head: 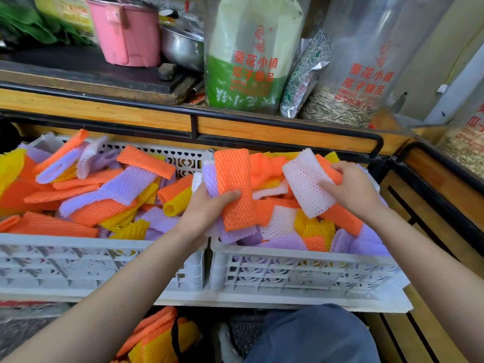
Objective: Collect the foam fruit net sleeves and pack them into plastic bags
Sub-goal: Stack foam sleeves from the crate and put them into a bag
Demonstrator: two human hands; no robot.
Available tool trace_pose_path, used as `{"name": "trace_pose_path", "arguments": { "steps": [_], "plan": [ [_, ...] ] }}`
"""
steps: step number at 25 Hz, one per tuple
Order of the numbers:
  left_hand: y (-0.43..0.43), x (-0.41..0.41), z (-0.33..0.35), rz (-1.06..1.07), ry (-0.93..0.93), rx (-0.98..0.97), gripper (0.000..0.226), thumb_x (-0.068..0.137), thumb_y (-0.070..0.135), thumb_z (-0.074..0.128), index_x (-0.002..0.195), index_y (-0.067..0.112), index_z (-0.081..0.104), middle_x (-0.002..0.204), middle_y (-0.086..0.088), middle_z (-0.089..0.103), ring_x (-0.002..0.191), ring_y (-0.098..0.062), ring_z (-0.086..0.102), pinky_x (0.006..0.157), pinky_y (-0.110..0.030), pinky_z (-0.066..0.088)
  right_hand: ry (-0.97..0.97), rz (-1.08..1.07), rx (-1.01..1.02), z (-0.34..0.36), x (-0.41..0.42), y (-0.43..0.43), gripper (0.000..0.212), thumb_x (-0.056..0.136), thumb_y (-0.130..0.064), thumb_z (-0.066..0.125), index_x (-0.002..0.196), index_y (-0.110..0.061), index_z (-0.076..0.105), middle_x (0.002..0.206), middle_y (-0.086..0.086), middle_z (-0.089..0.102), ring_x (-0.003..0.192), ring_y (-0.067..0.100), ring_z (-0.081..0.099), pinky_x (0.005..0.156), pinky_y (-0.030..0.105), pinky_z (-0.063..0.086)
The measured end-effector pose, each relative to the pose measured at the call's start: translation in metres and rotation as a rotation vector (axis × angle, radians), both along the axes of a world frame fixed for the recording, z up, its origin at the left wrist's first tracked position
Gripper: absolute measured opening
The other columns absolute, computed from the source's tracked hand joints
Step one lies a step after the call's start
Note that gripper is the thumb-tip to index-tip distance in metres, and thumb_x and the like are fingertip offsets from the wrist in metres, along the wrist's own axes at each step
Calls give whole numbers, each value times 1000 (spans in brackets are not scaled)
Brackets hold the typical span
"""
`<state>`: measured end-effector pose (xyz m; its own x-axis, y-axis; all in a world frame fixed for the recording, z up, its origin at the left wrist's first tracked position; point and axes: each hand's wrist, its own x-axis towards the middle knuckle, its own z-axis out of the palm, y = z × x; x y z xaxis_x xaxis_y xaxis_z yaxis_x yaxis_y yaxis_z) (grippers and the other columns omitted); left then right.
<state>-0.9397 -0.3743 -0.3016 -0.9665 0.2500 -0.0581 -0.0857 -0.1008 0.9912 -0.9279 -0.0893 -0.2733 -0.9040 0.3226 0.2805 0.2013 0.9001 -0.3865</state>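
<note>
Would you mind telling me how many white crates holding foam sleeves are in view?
2. The left crate fills the left half; the right crate stands close beside it. More may lie out of view.

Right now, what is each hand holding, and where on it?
The left hand grips an orange sleeve, purple sleeve behind it, round the middle. The right hand pinches a white sleeve at its right edge.

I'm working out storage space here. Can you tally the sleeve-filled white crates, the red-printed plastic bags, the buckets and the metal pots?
Sleeve-filled white crates: 2
Red-printed plastic bags: 3 (one cut off at the right edge)
Pink bucket: 1
Metal pot: 1
Total: 7
</note>
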Motion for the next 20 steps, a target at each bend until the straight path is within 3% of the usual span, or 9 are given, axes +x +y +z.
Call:
{"name": "trace_pose_path", "arguments": {
  "steps": [4, 8, 11, 15, 20],
  "plan": [
    [-25, 4, 1, 64, 43, -6, 18, 87, 13, 65, 103, 18, 60, 102, -3, 69, 93, -16, 66, 79, -28, 54, 236, 104, 40, 18, 7, -71, 34, 83, -22, 63, 114, -13, 54, 113, 7, 58, 104, 27, 54, 79, 37, 41],
    [-55, 12, 2, 149, 127, 29, 20, 87, 6, 63, 91, 25, 58, 91, 5, 67, 77, 0, 65, 68, -17, 53, 303, 228, -20, 24, 12, -143, 36, 83, -21, 64, 116, -16, 52, 114, 4, 60, 102, 26, 56, 75, 33, 40],
    [-85, 17, -5, 271, 172, 83, 21, 86, 11, 67, 100, 24, 58, 101, 1, 68, 91, -5, 65, 81, -23, 51, 303, 406, -89, 15, 20, -203, 38, 83, -21, 65, 118, -18, 50, 111, 0, 59, 99, 19, 56, 74, 31, 42],
    [-126, 37, -10, 324, 180, 155, 48, 74, 33, 74, 111, 14, 51, 109, 0, 64, 99, -3, 61, 90, -23, 48, 268, 664, -193, -7, 29, -278, 39, 84, -23, 62, 121, -16, 52, 115, -1, 55, 100, 18, 57, 84, 33, 47],
    [-191, 54, -39, 466, 147, 84, 86, 62, 45, 79, 126, -1, 44, 118, -15, 63, 107, -23, 63, 91, -38, 52, 76, 931, -303, -38, 41, -333, 47, 89, -33, 53, 132, -17, 46, 126, -7, 49, 115, 12, 50, 97, 28, 41]
  ]
}}
